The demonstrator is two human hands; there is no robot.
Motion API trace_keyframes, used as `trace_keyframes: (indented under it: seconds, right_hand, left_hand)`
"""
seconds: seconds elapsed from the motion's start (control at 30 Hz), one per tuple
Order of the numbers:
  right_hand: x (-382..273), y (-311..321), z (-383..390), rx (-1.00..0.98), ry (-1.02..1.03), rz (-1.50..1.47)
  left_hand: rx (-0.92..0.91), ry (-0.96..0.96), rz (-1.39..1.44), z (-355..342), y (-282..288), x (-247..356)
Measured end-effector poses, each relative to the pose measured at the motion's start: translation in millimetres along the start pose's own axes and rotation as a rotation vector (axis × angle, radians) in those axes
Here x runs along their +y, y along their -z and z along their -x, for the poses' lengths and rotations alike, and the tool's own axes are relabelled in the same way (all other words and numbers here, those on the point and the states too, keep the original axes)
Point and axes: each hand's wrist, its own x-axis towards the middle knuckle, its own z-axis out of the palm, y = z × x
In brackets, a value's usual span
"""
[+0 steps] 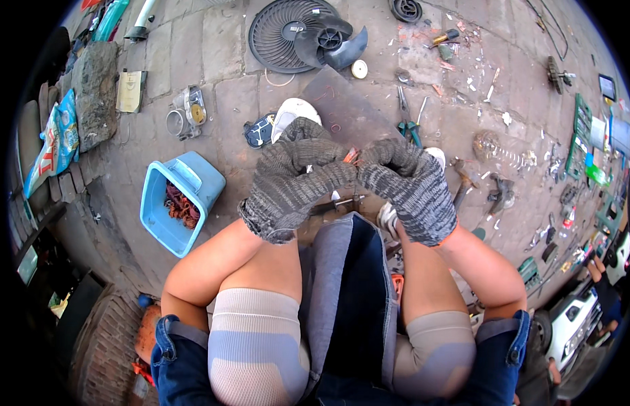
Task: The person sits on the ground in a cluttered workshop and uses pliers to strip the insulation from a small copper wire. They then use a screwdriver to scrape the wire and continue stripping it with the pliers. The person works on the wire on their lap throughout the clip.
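Both of my hands wear grey knit gloves and meet in front of me, above the ground. My left hand is closed, pinching a small orange-red piece that looks like copper wire. The fingers of my right hand are closed on the same piece from the other side. Most of it is hidden by the gloves. Beyond the hands lies a flat metal plate, with pliers with green handles at its right. To the left, a tilted light-blue bin holds a tangle of reddish wire.
A black fan grille and fan blade lie at the far side. A hammer and a clear bulb-like piece are at right, before a green tool case. A stone block stands at left. Small debris litters the paving.
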Motion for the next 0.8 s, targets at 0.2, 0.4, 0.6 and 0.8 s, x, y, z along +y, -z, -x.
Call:
trace_keyframes:
  seconds: [0.2, 0.4, 0.6, 0.8]
  right_hand:
    - [7.3, 32.0, -6.1, -0.349, -0.156, -0.153]
    - [-7.7, 34.6, -3.8, -0.332, -0.060, 0.159]
    - [-16.9, 19.7, 4.9, 0.031, 0.537, 0.904]
    - [-11.4, 7.0, 6.8, 0.220, 0.727, 0.939]
  left_hand:
    - [-0.163, 0.082, 0.220, 1.4, -2.9, 1.8]
    - [-0.209, -0.126, -0.035, -1.2, 2.0, 2.2]
    - [-0.163, 0.351, 0.466, 1.9, -1.1, 13.7]
    - [-0.164, 0.344, 0.507, 2.5, -4.2, 11.4]
